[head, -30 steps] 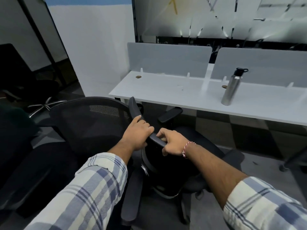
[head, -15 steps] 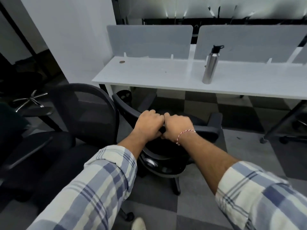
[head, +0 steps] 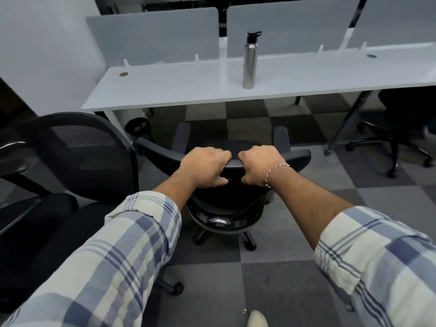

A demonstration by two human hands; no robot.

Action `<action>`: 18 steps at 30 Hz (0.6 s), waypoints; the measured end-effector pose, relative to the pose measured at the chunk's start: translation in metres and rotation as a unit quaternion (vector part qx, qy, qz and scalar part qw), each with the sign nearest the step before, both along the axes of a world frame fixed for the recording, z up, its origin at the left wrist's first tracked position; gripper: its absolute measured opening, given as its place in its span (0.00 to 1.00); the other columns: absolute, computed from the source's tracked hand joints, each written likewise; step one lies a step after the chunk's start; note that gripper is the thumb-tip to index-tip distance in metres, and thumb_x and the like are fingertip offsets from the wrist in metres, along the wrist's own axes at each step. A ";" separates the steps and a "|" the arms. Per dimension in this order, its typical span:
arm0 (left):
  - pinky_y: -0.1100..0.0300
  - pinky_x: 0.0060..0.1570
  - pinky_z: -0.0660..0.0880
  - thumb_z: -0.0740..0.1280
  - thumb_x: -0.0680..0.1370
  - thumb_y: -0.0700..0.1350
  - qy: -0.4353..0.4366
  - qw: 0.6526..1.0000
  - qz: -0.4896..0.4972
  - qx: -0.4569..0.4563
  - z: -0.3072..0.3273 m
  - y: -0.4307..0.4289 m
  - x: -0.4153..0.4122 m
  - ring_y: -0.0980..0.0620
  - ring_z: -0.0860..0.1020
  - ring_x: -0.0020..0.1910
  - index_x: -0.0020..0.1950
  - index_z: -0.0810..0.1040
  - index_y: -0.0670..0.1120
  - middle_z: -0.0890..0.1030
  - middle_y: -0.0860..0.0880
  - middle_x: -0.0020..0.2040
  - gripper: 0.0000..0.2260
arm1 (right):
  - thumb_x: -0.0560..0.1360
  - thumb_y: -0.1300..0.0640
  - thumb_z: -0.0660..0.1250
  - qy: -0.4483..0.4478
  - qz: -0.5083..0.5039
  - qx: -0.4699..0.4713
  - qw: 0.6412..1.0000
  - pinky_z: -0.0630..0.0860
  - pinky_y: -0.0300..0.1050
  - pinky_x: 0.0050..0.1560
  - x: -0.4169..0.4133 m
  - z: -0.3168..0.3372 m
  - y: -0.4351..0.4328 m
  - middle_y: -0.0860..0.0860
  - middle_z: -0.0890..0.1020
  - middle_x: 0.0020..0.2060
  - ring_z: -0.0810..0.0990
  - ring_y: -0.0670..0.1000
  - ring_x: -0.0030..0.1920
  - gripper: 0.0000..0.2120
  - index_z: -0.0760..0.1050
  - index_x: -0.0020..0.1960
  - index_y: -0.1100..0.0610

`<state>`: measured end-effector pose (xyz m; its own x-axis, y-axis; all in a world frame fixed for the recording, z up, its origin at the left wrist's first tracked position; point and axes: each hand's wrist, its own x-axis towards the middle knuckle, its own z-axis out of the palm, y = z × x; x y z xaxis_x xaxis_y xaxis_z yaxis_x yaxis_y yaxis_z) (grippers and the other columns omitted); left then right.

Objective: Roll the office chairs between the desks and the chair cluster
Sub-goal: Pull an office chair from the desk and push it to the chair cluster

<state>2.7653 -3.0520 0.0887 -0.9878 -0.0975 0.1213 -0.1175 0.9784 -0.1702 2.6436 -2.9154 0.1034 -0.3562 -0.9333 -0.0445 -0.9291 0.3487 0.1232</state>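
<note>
chair backrest [head: 271,159] is being gripped by left hand [head: 204,167] and right hand [head: 259,167], fingers curled tight; it is being aimed at desk [head: 188,88], 12 o'clock; push is best being kept even.

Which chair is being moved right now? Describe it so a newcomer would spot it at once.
Start at the long white desk with the steel water bottle. Just in front of it stands a black office chair facing the desk, with the left hand and right hand gripping its backrest top. Unlike the black mesh-back chair to its left, it is the only one being held.
</note>
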 end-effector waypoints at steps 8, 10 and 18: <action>0.56 0.37 0.69 0.68 0.71 0.65 -0.046 0.998 -0.046 0.006 0.007 0.018 0.024 0.50 0.78 0.41 0.46 0.70 0.52 0.79 0.54 0.43 0.18 | 0.68 0.43 0.68 -0.005 -0.081 0.010 0.997 0.70 0.46 0.38 0.037 -0.001 0.063 0.48 0.75 0.36 0.78 0.54 0.41 0.13 0.71 0.46 0.49; 0.56 0.36 0.67 0.67 0.71 0.66 -0.045 0.997 -0.065 0.000 0.009 0.030 0.024 0.51 0.78 0.40 0.46 0.71 0.52 0.79 0.54 0.42 0.18 | 0.68 0.43 0.68 -0.002 -0.097 0.010 0.995 0.69 0.46 0.37 0.043 0.000 0.078 0.48 0.74 0.36 0.76 0.54 0.39 0.14 0.69 0.45 0.49; 0.57 0.36 0.66 0.67 0.71 0.68 -0.059 0.989 -0.132 0.001 0.012 0.040 0.022 0.53 0.77 0.40 0.45 0.71 0.53 0.77 0.56 0.41 0.19 | 0.68 0.42 0.68 0.011 -0.162 0.021 0.986 0.69 0.46 0.37 0.061 0.001 0.135 0.48 0.74 0.36 0.79 0.56 0.41 0.14 0.68 0.44 0.50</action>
